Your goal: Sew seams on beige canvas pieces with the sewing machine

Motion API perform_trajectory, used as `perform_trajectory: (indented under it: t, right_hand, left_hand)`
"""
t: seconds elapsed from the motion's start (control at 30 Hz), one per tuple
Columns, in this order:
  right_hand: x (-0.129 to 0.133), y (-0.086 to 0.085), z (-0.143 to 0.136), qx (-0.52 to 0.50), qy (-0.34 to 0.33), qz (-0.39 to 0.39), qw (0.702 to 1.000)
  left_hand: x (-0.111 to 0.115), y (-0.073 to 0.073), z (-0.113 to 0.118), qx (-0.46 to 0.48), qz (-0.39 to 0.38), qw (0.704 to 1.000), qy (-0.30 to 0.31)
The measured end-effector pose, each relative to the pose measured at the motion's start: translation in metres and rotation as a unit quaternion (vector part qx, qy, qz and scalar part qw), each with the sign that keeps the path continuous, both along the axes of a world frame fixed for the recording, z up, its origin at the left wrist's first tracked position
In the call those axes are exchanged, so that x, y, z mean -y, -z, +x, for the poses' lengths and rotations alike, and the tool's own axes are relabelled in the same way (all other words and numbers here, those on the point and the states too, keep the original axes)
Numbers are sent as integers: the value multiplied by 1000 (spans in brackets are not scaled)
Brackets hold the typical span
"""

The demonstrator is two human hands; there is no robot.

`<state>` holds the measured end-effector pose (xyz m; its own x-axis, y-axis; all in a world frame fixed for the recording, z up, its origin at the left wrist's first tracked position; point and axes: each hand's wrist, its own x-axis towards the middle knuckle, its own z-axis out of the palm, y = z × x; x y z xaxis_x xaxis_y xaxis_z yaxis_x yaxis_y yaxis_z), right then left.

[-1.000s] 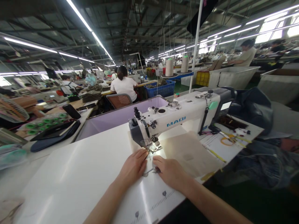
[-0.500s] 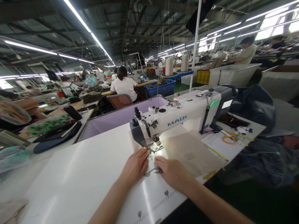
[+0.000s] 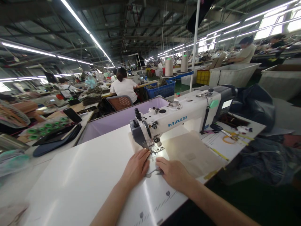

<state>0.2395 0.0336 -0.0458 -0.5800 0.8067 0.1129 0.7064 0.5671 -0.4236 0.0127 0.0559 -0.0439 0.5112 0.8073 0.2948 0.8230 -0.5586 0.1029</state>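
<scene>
A white MAQI sewing machine (image 3: 174,116) stands on the table, with a lamp lighting its presser foot (image 3: 155,149). Just left of the foot is my left hand (image 3: 135,164), palm down, fingers pressed together and tips against a small bit I cannot make out. My right hand (image 3: 175,174) rests in front of the foot, thumb and fingers curled together; a small grey edge (image 3: 160,172) shows beneath them, its kind unclear. Between both hands lies the bright needle plate (image 3: 151,164). Beige fabric (image 3: 195,153) spreads flat under the machine arm, right of my right hand.
Scissors (image 3: 231,135), a yellow tape measure (image 3: 219,154) and a paper lie on the table's right end. Thread cones (image 3: 168,67) stand behind the machine. A lilac-lined bin (image 3: 119,117) borders the table's far edge. A co-worker (image 3: 124,84) sits beyond, facing away.
The whole view has shifted slightly left. Both hands keep practically the same place beside the presser foot.
</scene>
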Motion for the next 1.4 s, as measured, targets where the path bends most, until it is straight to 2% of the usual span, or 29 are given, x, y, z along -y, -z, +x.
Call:
perform_trajectory:
  t: [0.47,0.63,0.73,0.83,1.0,1.23,1.4]
  right_hand:
    - [1,-1,-1,-10,2,5,1000]
    - [-1,0,1,-16,-3,-4,1000]
    - [0,-1,3,-28,0,-15,1000]
    - [4,-4,4,-49,8,-20,999]
    - [9,-9,5,-51,-5,-30,998]
    - [3,-9,4,-18,-2,-26,1000]
    - [0,-8,5,-25,-10,-25,999]
  left_hand:
    - [1,5,0,-28,7,999,-44]
    - [4,-8,6,-25,-19,997,-72]
    - [11,-17,14,27,-62,996,-62]
    - [21,-19,23,75,-110,990,-41]
    - [33,-16,33,18,-89,994,-59]
    - [27,-5,31,-17,-70,994,-77]
    - [27,-3,31,-32,-50,994,-87]
